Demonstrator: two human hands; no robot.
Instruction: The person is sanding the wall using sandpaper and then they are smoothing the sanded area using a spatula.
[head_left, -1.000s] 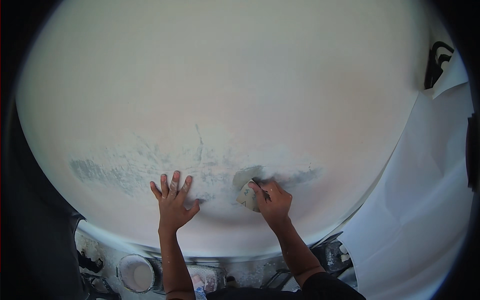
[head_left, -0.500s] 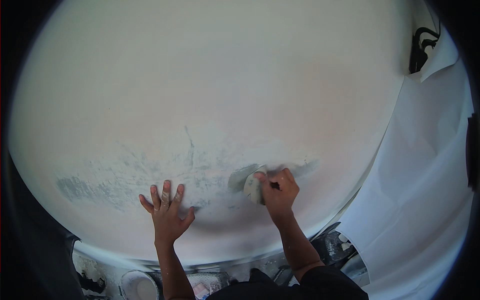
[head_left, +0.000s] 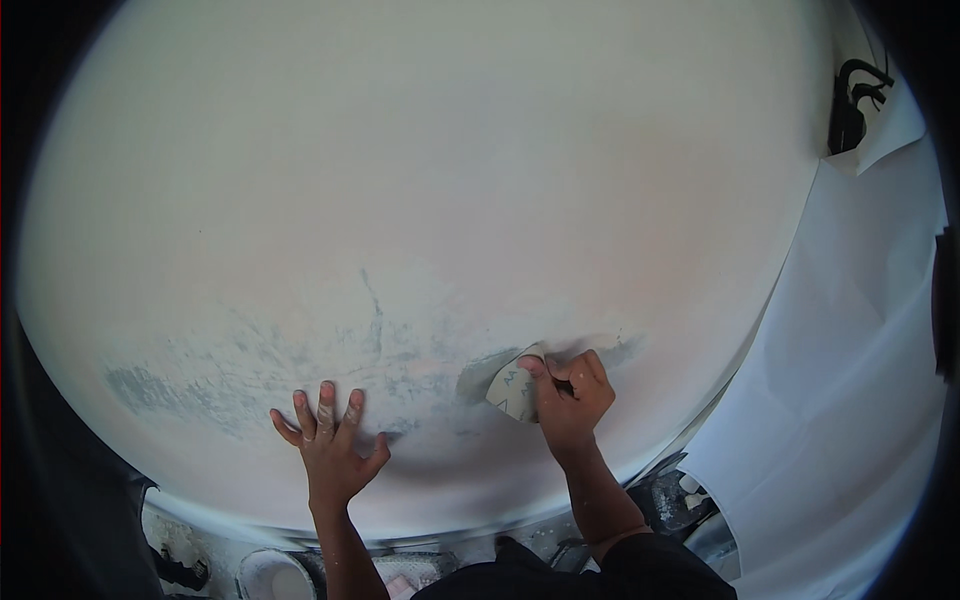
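Note:
A large, smooth, off-white curved panel fills most of the view, with grey scuffed streaks across its nearer part. My left hand rests on it with fingers spread, white dust on the fingertips, and holds nothing. To its right, my right hand is closed on a folded piece of sandpaper, pale backing outward. The sandpaper lies against the panel over a darker grey patch. Its edge under my fingers is hidden.
White sheeting hangs along the right side, beside a black bracket-like part. Below the panel's near edge, a round white bucket stands on the dusty floor at the lower left. Dark clutter sits at the lower right.
The whole view has shifted slightly, so panel and hands appear lower. My right hand has moved a little to the right, and more of the sandpaper's backing shows. My left hand stays spread.

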